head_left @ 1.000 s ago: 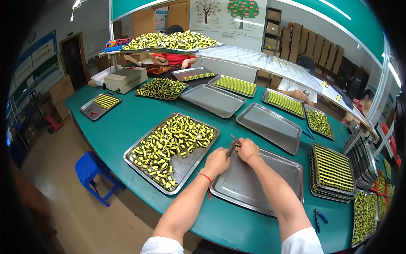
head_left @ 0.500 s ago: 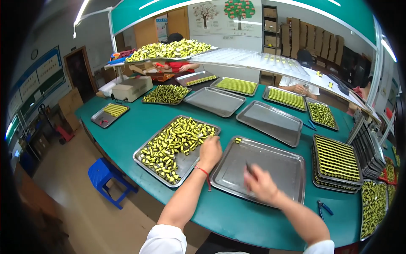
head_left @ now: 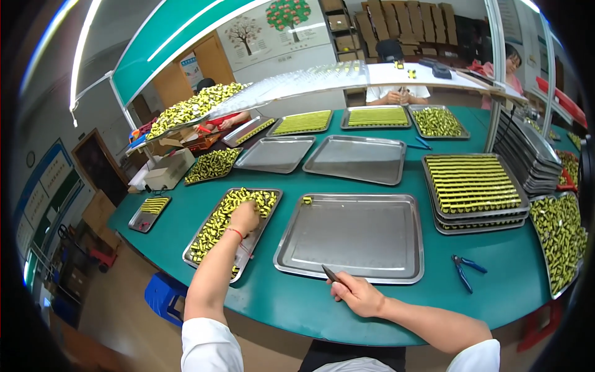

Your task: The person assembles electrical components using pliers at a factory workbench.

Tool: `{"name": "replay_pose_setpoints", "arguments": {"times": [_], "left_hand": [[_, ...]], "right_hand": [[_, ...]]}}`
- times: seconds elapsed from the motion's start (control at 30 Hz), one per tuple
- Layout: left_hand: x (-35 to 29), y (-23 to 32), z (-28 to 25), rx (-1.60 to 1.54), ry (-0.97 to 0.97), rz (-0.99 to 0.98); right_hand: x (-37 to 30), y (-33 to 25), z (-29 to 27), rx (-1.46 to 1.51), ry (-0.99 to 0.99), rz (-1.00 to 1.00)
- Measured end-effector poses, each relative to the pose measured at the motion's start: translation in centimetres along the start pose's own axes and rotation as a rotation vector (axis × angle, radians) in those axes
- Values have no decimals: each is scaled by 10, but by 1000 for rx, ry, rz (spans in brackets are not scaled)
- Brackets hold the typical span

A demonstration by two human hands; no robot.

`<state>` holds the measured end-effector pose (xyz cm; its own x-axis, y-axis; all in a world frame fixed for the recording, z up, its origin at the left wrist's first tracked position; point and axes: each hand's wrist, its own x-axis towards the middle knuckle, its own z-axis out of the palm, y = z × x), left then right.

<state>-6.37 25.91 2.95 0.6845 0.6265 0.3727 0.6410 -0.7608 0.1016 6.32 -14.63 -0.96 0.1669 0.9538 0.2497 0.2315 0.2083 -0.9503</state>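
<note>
My left hand is over a metal tray of loose, small yellow-and-black parts. Its fingers curl down among the parts, and whatever they pinch is hidden. A red string circles that wrist. Closed around a dark, narrow pointed tool, my right hand is at the near edge of a wide metal tray. One yellow-and-black part sits in that tray's far left corner.
Stacked trays of parts in rows stand to the right, with blue-handled pliers nearer me. Two bare metal trays lie farther back. Another tray of loose parts is at the far right. A co-worker's hands show across the green table.
The view has turned right. My left hand has gone deeper over the loose parts, and my right hand with the tool has drawn back to the wide tray's near edge.
</note>
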Motion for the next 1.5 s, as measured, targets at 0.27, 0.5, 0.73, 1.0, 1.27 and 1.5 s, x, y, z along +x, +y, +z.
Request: {"name": "replay_pose_setpoints", "arguments": {"times": [0.27,0.5,0.73,1.0,1.27,1.5], "left_hand": [[-1,116,-40,-1777,-99,-356],[-72,214,-33,-2150,-483,-344],[-111,213,-8,-2225,-679,-248],[-123,226,-21,-1742,-545,-136],[-129,224,-12,-1414,-325,224],[-133,226,-13,-1297,-128,361]], "right_hand": [[-4,-3,-4,189,13,73],[19,-62,-39,700,54,304],[-11,-24,-45,844,62,432],[-10,-34,-46,991,-98,518],[-9,-33,-49,1061,-211,547],[-14,-39,-46,1070,-241,605]]}}
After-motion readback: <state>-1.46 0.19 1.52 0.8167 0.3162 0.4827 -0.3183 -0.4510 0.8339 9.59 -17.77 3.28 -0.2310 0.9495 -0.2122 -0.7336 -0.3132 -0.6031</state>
